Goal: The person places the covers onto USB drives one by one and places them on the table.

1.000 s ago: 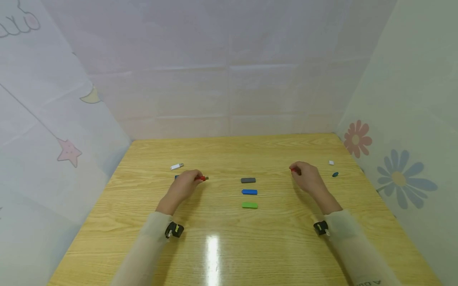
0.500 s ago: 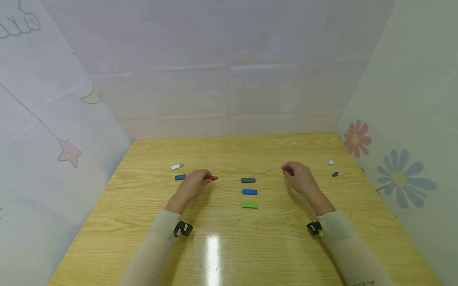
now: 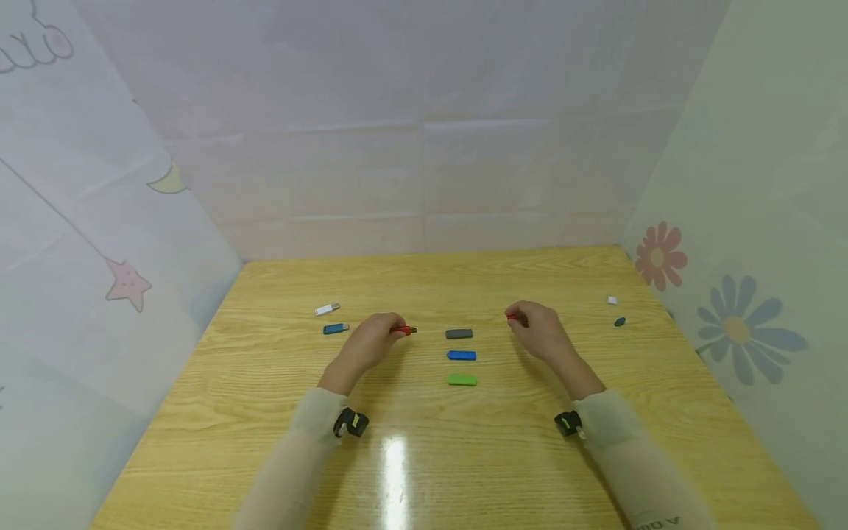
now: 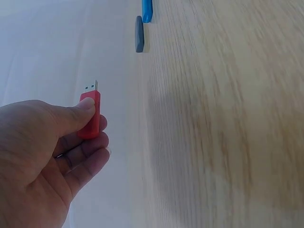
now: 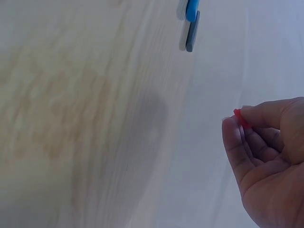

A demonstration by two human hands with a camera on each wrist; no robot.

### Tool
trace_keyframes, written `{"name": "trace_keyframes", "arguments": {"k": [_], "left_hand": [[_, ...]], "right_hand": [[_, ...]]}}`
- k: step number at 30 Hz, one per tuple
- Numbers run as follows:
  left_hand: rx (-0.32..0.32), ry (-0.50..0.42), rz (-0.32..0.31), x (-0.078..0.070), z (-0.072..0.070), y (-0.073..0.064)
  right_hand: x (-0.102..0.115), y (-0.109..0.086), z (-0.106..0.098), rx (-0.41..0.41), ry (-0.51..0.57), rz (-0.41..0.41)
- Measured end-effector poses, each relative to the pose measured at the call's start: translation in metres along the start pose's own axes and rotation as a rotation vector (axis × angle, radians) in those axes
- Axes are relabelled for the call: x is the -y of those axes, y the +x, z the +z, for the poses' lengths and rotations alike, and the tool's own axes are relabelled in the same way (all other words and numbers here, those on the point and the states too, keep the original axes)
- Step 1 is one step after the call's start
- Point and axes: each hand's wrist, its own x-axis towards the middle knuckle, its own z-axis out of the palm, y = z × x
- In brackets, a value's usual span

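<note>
Red stick (image 4: 90,126) is pinched by left fingers (image 4: 71,117), red piece (image 5: 241,118) by right fingers (image 5: 232,137), grey stick (image 3: 458,334) between.

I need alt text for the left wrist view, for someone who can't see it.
A left hand pinches a red USB stick between thumb and fingers, its bare metal plug pointing toward the top of the picture. Near the top edge, a gray stick and part of a blue stick lie on a wood-grain table.
</note>
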Motion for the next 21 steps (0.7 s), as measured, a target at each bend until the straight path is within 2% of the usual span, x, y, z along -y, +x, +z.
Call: {"name": "trace_keyframes", "arguments": {"k": [14,21], "left_hand": [[0.021,-0.014,0.034,-0.011,0.007,0.007],[0.031,0.005,0.053,-0.016,0.011,0.011]], "right_hand": [[0.020,0.002,0.015,-0.009,0.032,-0.065],[0.030,0.003,0.021,0.015,0.053,-0.048]]}}
